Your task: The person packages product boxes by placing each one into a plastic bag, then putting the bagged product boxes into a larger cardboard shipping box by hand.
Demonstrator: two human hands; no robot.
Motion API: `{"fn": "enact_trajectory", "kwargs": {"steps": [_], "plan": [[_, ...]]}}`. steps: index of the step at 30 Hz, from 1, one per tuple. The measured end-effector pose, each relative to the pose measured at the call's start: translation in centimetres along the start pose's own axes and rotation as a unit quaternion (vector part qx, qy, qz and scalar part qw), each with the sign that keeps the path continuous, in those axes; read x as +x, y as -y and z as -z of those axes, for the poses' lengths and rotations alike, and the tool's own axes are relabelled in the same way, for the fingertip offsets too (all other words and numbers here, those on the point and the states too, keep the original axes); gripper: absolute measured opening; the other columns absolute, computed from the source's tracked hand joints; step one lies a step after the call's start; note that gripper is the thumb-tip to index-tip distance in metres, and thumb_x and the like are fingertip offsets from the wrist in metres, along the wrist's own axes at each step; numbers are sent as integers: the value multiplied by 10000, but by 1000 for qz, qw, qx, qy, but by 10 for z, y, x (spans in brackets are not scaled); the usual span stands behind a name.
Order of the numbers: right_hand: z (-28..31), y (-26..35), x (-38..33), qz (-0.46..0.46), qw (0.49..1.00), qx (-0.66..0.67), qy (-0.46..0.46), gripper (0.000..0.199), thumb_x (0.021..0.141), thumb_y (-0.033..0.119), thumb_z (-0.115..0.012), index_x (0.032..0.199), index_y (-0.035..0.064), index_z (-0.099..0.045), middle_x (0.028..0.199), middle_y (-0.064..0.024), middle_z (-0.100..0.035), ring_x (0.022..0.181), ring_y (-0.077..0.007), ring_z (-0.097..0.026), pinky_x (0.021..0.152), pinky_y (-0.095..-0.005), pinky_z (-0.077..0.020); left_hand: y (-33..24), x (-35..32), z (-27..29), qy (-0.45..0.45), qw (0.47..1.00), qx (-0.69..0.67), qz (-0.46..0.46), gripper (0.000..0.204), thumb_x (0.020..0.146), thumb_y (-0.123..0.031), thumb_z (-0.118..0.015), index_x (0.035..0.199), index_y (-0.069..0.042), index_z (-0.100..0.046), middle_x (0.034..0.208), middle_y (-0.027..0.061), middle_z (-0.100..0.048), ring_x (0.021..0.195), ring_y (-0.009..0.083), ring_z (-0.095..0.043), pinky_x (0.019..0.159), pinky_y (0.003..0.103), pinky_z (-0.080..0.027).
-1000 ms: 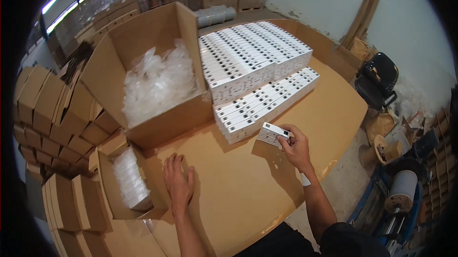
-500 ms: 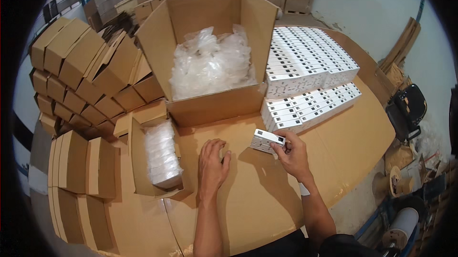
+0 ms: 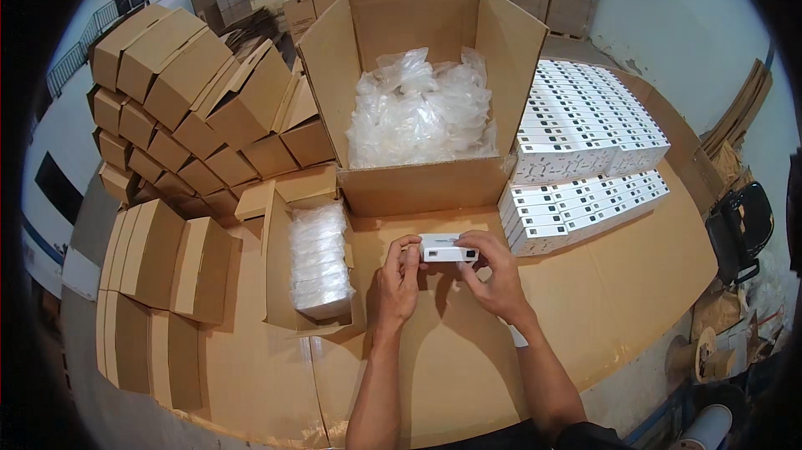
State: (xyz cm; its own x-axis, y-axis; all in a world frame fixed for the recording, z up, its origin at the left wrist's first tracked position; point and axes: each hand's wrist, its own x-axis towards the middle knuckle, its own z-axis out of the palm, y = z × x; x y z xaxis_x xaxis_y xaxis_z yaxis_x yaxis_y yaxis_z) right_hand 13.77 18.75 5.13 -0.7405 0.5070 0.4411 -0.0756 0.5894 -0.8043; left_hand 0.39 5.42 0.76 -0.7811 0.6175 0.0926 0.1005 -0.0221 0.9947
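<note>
A person's two bare hands meet above a cardboard-covered table (image 3: 601, 300), holding one small white carton (image 3: 449, 249) between them, near the table's middle. The left hand (image 3: 398, 287) has its fingers and thumb at the carton's left end; the right hand (image 3: 499, 281) is curved around its right end, fingertips on the top and thumb low at the near side. Beyond the hands stands a large open cardboard box (image 3: 422, 191) heaped with clear plastic bags (image 3: 422, 116). To its right, rows of matching white boxes (image 3: 585, 120) are stacked, a lower row in front of a taller block. Left of the hands, a smaller open cardboard box (image 3: 278, 283) contains a row of plastic-wrapped packs (image 3: 319, 254). Brown cardboard boxes (image 3: 188, 111) are piled farther left.
</note>
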Motion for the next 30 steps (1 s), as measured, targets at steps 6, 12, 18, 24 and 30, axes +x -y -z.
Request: {"fn": "enact_trajectory", "kwargs": {"steps": [6,12,18,24,30], "plan": [[-1,-13,-6,14,998,51,-22,265,905,-66,-624,1158,-7,-678,1436,-167,-503,1065,-245,-664,806,-316,-578,7,2,1,15,999,-32,2,272,1044,-216,-601,1265,-61,-568,961,67,-697,800,89,-601,725,274,-500],[-14,-42,-8,-25,993,109,-43,403,934,-88,-596,1320,-9,-512,1469,-170,-465,1097,-251,-674,842,-330,-568,3,2,-4,2,997,-68,-26,360,964,-52,-666,1301,-30,-540,1142,86,-683,895,101,-623,748,265,-505],[-15,-48,-6,-96,987,128,-15,577,919,-112,-630,1416,30,-371,1318,-203,-585,1175,-271,-661,966,-356,-552,7,2,1,20,1000,5,-8,427,955,30,-636,1360,-4,-507,1224,120,-659,1076,170,-642,943,309,-535],[-11,-47,-8,-68,995,68,1,665,895,-107,-661,1463,68,-362,1178,-206,-662,1118,-292,-685,949,-384,-556,7,-2,1,14,998,51,-43,379,944,-10,-657,1308,0,-554,1195,146,-696,1127,227,-681,977,353,-532],[-11,-43,-8,-52,996,76,-4,649,899,-115,-634,1460,88,-378,1133,-221,-673,1056,-366,-700,893,-433,-562,-1,-5,2,16,994,102,-25,359,938,4,-654,1282,8,-553,1193,173,-715,1133,246,-697,981,358,-533]]}}
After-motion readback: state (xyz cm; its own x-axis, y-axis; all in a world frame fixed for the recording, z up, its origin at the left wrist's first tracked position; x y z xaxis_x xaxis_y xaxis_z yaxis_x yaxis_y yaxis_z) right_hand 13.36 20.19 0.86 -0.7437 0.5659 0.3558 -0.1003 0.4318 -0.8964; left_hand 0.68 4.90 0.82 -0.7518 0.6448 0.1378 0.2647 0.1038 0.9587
